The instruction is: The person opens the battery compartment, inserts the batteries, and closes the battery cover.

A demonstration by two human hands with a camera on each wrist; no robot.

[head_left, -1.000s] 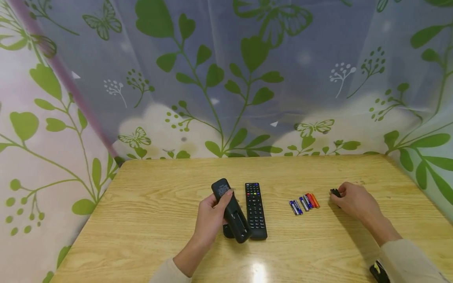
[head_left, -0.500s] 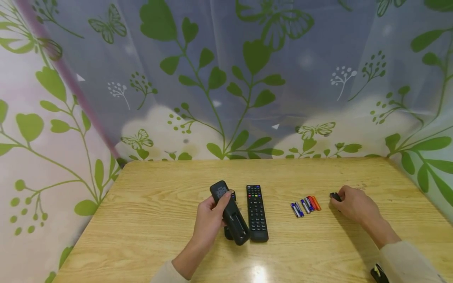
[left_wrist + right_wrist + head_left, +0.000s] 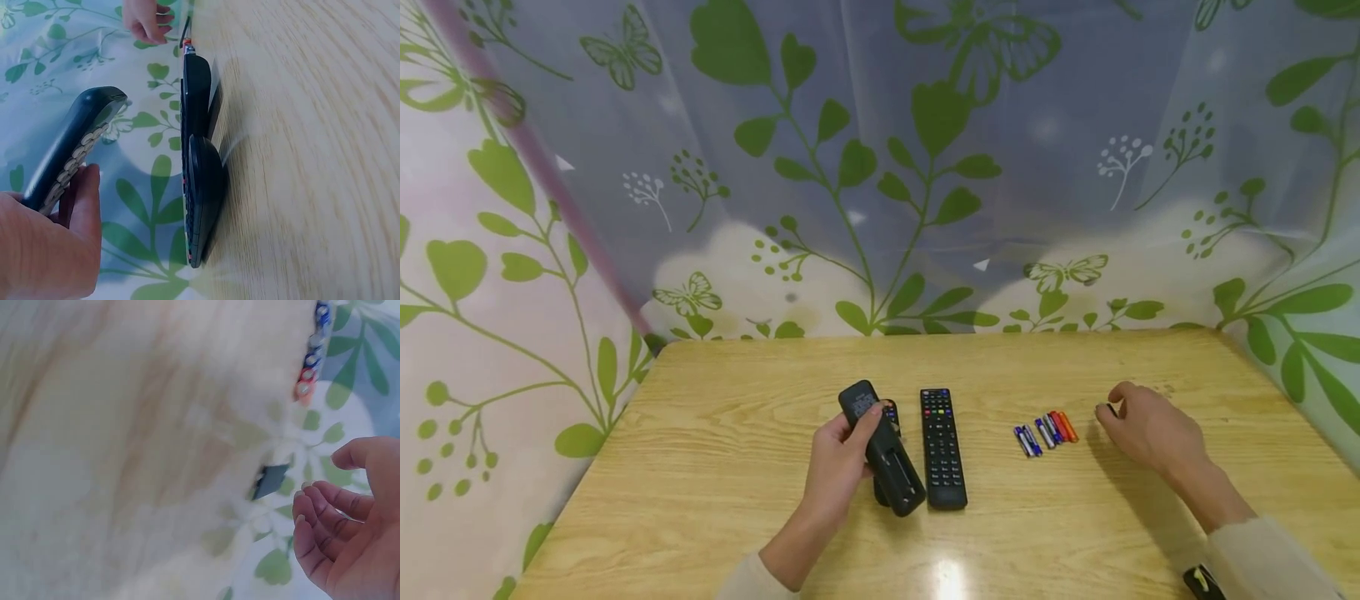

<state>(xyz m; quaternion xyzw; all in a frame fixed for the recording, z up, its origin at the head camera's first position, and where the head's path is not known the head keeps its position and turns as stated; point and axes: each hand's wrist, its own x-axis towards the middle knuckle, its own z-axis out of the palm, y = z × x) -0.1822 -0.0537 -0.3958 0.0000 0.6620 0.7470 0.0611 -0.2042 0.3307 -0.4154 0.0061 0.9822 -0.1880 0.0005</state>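
1. From where I'm standing, the small dark piece (image 3: pixel 270 480) is looking likeliest to go astray: it is sitting right of the batteries (image 3: pixel 1058 427), and a clumsy pinch could be sending it skidding.
2. The batteries themselves are lying loose, so a low leftward sweep of the right hand (image 3: pixel 1153 429) could be setting them rolling.
3. Well left of the batteries, the left hand (image 3: pixel 837 462) is gripping a black remote (image 3: pixel 883 454); to my eye, a slackening thumb would be letting it drop onto the shorter remote (image 3: pixel 206 200) beneath.
4. The right hand is poised right of the batteries, thumb and fingers parted, holding nothing. The dark piece is showing just off its fingertips, apart from them; whether it is lying flat, I can't tell.
5. The black remote is slanting out of the left hand, back upward, its open compartment (image 3: pixel 898 477) facing up. The long remote (image 3: pixel 943 450) is resting between it and the batteries.
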